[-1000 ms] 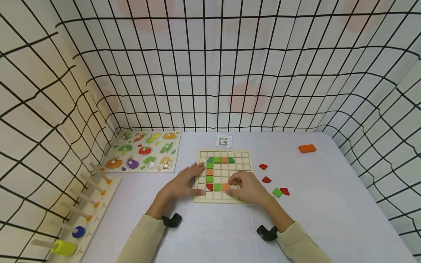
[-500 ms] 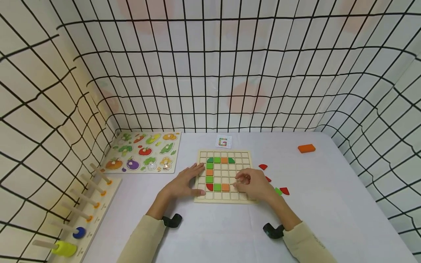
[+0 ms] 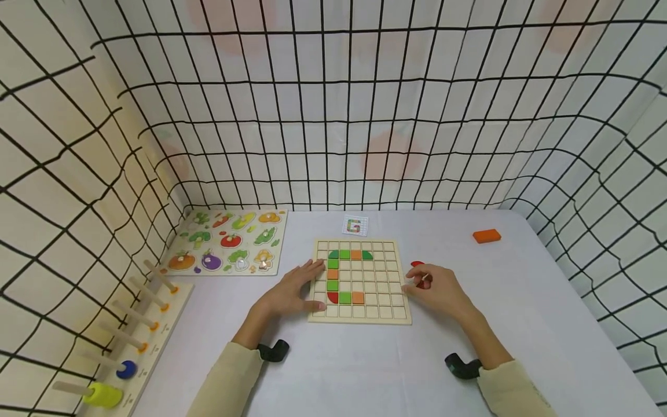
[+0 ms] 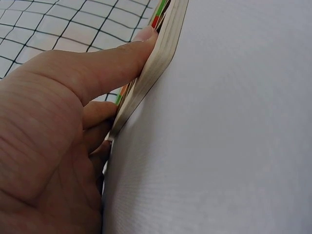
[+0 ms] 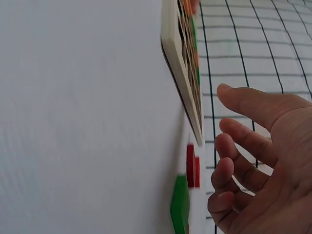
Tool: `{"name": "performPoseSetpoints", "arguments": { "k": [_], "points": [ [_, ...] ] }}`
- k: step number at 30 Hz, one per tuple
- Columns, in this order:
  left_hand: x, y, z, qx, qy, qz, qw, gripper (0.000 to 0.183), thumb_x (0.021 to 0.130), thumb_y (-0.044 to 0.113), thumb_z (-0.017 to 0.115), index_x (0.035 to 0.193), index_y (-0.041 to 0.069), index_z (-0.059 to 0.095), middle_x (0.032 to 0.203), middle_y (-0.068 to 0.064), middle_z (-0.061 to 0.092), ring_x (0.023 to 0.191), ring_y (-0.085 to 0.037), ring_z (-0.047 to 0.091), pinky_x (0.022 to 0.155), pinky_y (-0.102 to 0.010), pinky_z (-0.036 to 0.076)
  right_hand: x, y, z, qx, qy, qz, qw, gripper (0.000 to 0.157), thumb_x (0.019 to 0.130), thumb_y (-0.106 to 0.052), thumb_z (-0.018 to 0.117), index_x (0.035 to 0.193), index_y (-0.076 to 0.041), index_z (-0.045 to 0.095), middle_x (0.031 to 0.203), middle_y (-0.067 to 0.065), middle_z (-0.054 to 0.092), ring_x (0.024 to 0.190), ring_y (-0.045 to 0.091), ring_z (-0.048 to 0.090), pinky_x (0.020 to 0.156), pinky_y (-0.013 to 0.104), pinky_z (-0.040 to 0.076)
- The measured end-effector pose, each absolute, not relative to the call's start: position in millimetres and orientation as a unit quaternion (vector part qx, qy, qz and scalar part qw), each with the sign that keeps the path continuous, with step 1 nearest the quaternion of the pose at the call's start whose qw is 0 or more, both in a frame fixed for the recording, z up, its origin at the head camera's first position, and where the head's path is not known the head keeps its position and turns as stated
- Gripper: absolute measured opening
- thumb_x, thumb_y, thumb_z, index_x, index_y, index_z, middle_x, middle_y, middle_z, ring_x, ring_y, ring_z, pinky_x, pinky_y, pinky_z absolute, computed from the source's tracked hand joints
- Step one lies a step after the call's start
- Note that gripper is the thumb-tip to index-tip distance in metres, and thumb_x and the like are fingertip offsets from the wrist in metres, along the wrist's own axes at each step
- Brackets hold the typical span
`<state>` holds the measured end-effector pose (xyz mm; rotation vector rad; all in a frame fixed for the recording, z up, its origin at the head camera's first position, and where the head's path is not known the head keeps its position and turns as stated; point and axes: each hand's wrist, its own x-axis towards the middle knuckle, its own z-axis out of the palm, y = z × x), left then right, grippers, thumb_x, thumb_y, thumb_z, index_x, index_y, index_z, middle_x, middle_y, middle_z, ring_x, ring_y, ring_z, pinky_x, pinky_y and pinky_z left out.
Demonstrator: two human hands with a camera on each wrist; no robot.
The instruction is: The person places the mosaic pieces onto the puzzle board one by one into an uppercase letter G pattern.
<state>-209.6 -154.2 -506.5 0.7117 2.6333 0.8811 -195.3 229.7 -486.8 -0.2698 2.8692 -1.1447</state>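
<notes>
Grid board (image 3: 371, 276), flat on surface (image 3: 365, 370); left hand (image 3: 292, 291) on its left edge, thumb and fingers apart; right hand (image 3: 439, 289), fingers loosely bent, nothing held, near loose red pieces (image 3: 417, 263); advised: pinch one by its edges, board steadied.

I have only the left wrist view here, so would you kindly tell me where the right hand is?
Observer: The right hand is by the right edge of the board.
Operator: Thank you; does it seem to be carrying anything?
Observer: No, the right wrist view shows nothing in its grasp.
Operator: Would you say whether any loose piece there is green?
Observer: Yes, the right wrist view shows a green piece lying off the board.
</notes>
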Motion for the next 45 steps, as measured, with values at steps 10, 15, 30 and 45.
{"name": "performPoseSetpoints", "arguments": {
  "k": [10,15,30,45],
  "points": [
    [-211.9,-153.4,-510.2,0.242,0.914,0.294,0.140,0.098,0.085,0.055,0.078,0.164,0.023,0.029,0.173,0.012,0.018,0.162,-0.018,0.008,0.132,-0.047,0.009,-198.7,268.0,-493.7,-0.060,0.942,-0.330,0.016,0.036,0.085,-0.032,0.085,0.113,-0.012,0.075,0.096,0.006,0.065,0.082,0.020,0.050,0.061,0.024,0.042],
    [-212.2,-154.3,-511.5,0.237,0.916,0.291,0.140,0.098,0.085,0.055,0.078,0.164,0.024,0.029,0.172,0.014,0.017,0.162,-0.016,0.007,0.133,-0.047,0.009,-198.9,274.0,-500.4,-0.063,0.945,-0.321,0.023,0.046,0.084,-0.033,0.086,0.120,-0.009,0.072,0.102,0.008,0.064,0.087,0.021,0.050,0.067,0.025,0.044],
    [-210.8,-153.5,-511.1,0.238,0.915,0.298,0.132,0.098,0.085,0.055,0.079,0.164,0.023,0.030,0.172,0.010,0.020,0.162,-0.020,0.010,0.132,-0.050,0.010,-200.2,270.1,-507.1,-0.070,0.950,-0.305,0.015,0.026,0.087,-0.027,0.082,0.110,-0.015,0.079,0.101,0.006,0.070,0.088,0.021,0.053,0.071,0.029,0.045],
    [-207.8,-154.6,-506.6,0.240,0.911,0.307,0.137,0.097,0.086,0.052,0.078,0.164,0.021,0.030,0.172,0.009,0.020,0.162,-0.019,0.009,0.133,-0.048,0.008,-199.4,265.5,-500.7,-0.083,0.942,-0.326,0.017,0.026,0.090,-0.025,0.081,0.111,-0.011,0.076,0.094,0.002,0.067,0.082,0.019,0.050,0.064,0.024,0.041]
  ]
}}
